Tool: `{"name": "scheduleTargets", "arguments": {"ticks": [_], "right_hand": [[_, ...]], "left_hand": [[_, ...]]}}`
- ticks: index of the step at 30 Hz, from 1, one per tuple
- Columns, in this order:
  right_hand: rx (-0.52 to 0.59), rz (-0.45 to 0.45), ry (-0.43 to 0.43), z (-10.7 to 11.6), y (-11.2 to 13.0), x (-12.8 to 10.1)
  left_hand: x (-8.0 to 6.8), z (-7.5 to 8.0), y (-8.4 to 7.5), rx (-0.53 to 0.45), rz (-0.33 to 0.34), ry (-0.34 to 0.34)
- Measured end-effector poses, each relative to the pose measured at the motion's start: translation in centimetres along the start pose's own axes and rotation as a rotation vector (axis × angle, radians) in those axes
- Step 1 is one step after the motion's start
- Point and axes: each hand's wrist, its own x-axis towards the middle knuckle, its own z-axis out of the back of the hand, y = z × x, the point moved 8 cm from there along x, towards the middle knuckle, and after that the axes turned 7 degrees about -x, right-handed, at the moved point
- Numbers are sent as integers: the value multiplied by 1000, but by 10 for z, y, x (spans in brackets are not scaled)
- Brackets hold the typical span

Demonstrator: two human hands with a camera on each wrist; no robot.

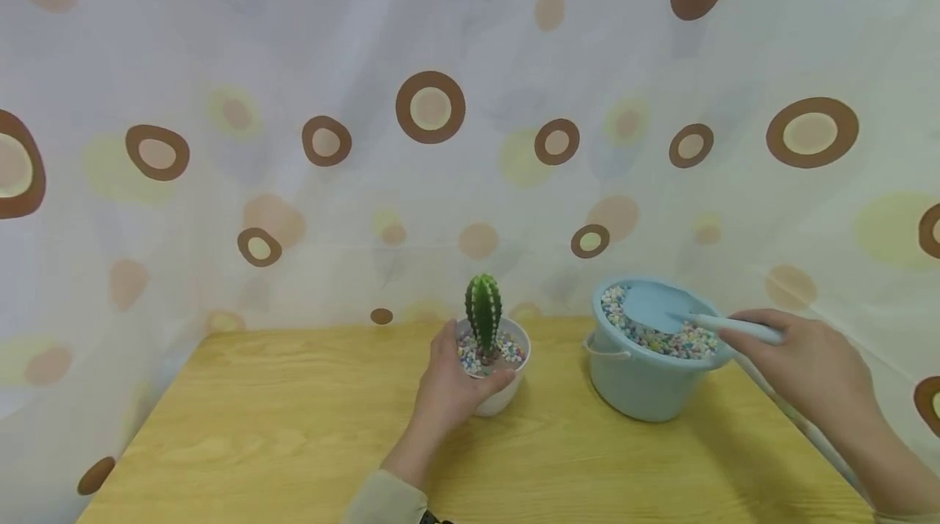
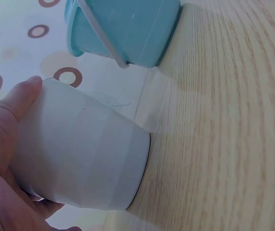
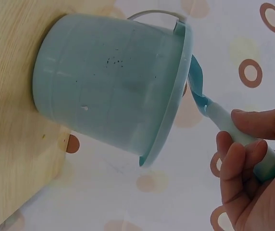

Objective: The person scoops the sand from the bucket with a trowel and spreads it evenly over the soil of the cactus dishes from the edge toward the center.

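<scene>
Both hands curled: left (image 1: 450,384) round white pot (image 1: 499,393), base hidden; right (image 1: 796,361) round scoop (image 1: 661,310), tip buried in pebbles (image 1: 664,338)

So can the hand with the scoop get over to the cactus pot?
Probably yes. The right hand holds the scoop over the blue bucket, and bare table lies between it and the white pot gripped by the left hand.
</scene>
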Motion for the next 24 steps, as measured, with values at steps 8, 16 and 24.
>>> {"name": "scheduleTargets", "arguments": {"ticks": [8,16,24], "right_hand": [[3,-6,7,-4,-11,2],[5,-20,48,-5,-19,0],[5,-27,150,-2,-28,4]], "left_hand": [[-2,-2,0,3,-7,2],[-2,-3,-1,-10,-21,7],[0,-2,-1,-13,-17,13]]}}
